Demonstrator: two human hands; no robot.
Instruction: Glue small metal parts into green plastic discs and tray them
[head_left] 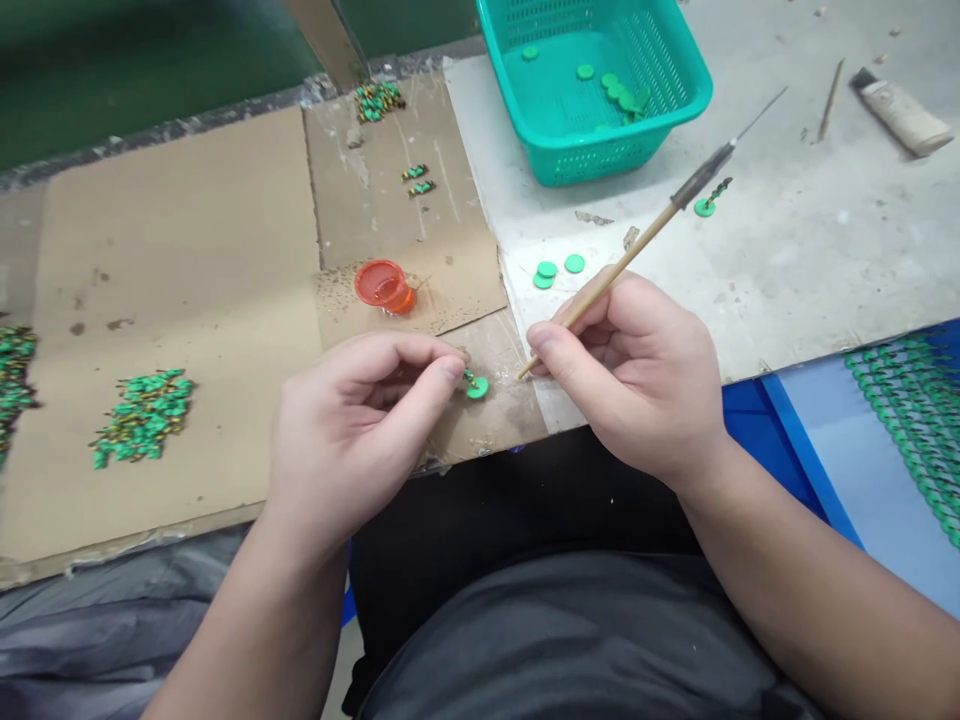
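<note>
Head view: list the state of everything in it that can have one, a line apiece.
Left hand, closed, pinching
Green piece, held, disc end showing
Right hand, closed, pinching
Stick, held, slanted, thin tip up
Cup, upright, open
Basket, open, discs inside
Tube, lying on its side
Pile, heaped on cardboard

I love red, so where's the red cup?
In the head view, the red cup stands left of centre on the cardboard, just beyond the left hand.
</note>
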